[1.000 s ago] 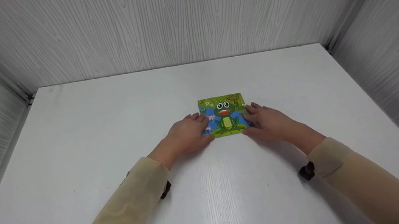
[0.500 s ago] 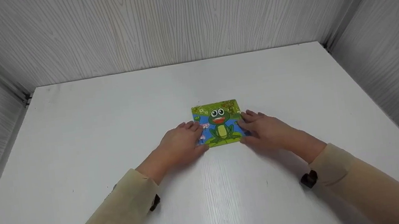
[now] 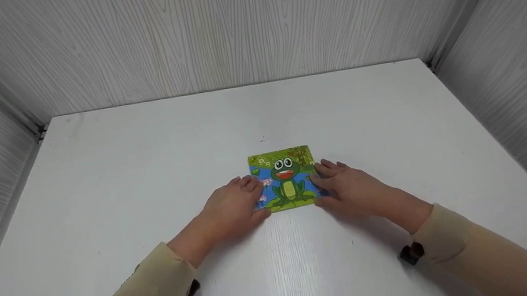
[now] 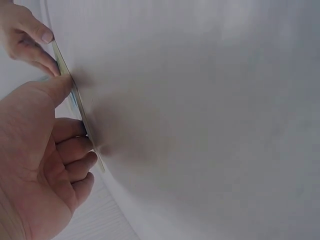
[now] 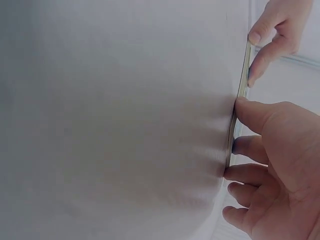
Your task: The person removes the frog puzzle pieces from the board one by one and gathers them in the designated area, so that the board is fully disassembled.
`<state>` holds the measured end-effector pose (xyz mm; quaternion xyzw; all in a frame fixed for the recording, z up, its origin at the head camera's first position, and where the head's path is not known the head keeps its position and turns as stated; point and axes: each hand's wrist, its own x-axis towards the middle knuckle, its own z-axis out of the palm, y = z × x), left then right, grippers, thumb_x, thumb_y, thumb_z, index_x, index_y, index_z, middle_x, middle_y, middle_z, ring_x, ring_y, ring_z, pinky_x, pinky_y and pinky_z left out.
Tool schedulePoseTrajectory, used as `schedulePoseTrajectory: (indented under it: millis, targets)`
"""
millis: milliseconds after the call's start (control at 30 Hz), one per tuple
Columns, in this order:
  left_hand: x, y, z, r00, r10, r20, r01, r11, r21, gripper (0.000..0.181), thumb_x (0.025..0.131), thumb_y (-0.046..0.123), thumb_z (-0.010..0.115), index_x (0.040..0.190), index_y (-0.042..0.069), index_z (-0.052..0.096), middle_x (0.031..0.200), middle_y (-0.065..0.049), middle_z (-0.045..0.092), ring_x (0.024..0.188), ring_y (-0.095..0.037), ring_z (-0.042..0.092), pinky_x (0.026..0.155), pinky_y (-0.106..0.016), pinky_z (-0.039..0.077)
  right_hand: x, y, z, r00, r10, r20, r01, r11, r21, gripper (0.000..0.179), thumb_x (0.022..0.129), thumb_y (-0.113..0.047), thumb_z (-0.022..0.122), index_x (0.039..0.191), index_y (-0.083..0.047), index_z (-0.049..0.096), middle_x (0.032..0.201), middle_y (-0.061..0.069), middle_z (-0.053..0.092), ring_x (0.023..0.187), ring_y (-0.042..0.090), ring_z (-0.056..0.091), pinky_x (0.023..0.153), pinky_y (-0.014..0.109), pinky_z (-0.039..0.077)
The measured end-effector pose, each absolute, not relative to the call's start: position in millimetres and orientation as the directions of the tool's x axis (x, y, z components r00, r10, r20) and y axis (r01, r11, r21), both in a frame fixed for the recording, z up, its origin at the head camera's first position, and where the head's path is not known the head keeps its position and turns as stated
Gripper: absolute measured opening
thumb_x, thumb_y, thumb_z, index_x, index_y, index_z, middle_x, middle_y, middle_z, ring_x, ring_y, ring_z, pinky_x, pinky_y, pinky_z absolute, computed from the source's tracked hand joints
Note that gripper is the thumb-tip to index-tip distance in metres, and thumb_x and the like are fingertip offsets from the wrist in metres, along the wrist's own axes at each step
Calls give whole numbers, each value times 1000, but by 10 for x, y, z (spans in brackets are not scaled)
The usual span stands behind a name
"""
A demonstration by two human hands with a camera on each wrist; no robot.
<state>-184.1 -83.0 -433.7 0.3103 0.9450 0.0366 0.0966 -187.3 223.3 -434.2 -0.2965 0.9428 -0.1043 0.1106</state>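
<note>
A thin square frog picture board (image 3: 287, 180), green and blue with a cartoon frog, lies face up on the white table. At its left side my left hand (image 3: 233, 207) holds it, thumb at the near corner and fingertips along the side. My right hand (image 3: 351, 187) grips the opposite side in much the same way. Seen edge-on in the left wrist view, the board (image 4: 80, 107) sits low against the tabletop between thumb and fingers. In the right wrist view its edge (image 5: 232, 132) shows beside the right thumb and fingers. The fingers cover parts of both sides.
The white table (image 3: 143, 147) extends around the board. A grey wood-grain panel (image 3: 229, 31) stands along the back edge, with similar panels at the left and right. Dark straps show at both sleeve cuffs.
Both hands have moved the frog picture board toward the person and slightly left across the table. Their hold on its two sides looks the same.
</note>
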Motion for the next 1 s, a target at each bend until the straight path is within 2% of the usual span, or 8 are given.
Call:
schedulePoseTrajectory:
  millis: [433, 733, 1000]
  targets:
    - [-1499, -1005, -4341, -791, 594, -149, 577, 804, 140, 72, 105, 52, 58, 156, 3, 51, 160, -14, 51, 151, -30, 42, 125, -44, 29, -1633, 2163, -4328, -755, -637, -159, -584, 762, -281, 65, 106, -39, 66, 158, -5, 48, 168, 21, 35, 158, 39, 25, 124, 57, 26]
    - [-1375, -1087, -4350, -789, 596, -152, 580, 803, 135, 73, 105, 54, 58, 156, 3, 51, 159, -13, 51, 151, -30, 43, 124, -45, 30, -1490, 2119, -4341, -752, -646, -133, -599, 753, -272, 65, 104, -41, 68, 158, -8, 50, 170, 15, 33, 159, 34, 25, 124, 55, 27]
    - [-1320, -1148, -4345, -781, 602, -165, 587, 798, 135, 72, 105, 54, 58, 156, 3, 51, 160, -14, 50, 152, -31, 42, 125, -46, 29, -1449, 2090, -4295, -700, -700, -141, -658, 709, -253, 64, 105, -39, 67, 160, -12, 49, 170, 10, 35, 158, 30, 28, 124, 51, 30]
